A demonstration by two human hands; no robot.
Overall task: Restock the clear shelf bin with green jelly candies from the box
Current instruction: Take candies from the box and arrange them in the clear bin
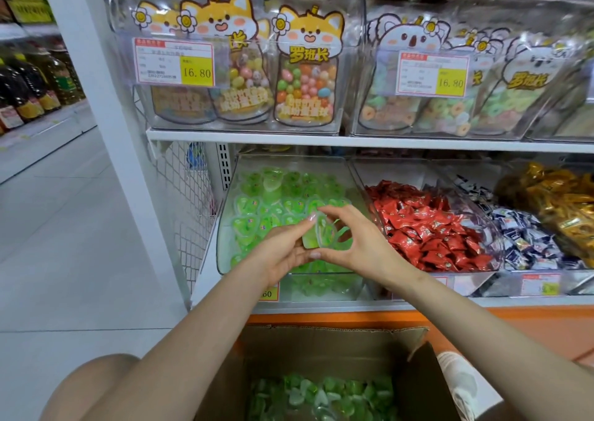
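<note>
A clear shelf bin (229,195) on the lower shelf holds several heart-shaped green jelly candies (273,208) laid in rows. Over the bin's front part, my left hand (279,253) and my right hand (356,244) meet and together pinch a small stack of green jelly cups (321,234), held on edge between the fingertips. An open cardboard box (321,350) stands on the floor below the shelf, with many more loose green jelly candies (324,395) in its bottom.
To the right of the green bin stand bins of red wrapped candies (430,224), blue-white candies (527,240) and golden ones (559,202). The upper shelf (257,136) carries clear bins of bagged sweets (305,70). An aisle floor lies left. My knee (93,385) is at lower left.
</note>
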